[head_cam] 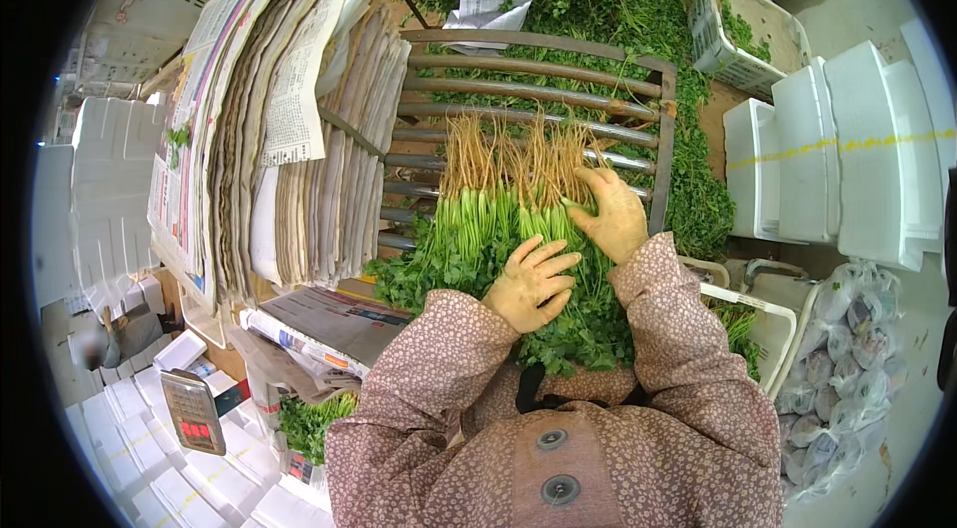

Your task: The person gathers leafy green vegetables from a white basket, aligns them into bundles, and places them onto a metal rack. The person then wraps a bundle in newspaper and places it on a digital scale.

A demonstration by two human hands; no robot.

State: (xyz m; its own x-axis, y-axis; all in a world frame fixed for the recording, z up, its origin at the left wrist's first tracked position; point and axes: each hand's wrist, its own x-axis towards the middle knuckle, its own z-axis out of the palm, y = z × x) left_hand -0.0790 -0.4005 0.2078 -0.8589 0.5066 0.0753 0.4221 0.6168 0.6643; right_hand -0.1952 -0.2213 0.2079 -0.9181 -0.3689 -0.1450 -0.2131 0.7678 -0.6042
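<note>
A row of coriander with long brown roots lies on a rack of metal bars. Its roots point away from me and its leaves towards my lap. My left hand rests over the stems and leaves at the middle, palm down, fingers spread, gripping nothing. Against the right end of the row, my right hand has its thumb at the stems and its forefinger by the roots. Thumb and forefinger stand apart; the other fingers are partly hidden.
Stacked newspapers stand left of the row. Loose greens cover the floor beyond the rack. White foam boxes and bagged bundles are at right. A digital scale display is lower left, with a person farther off.
</note>
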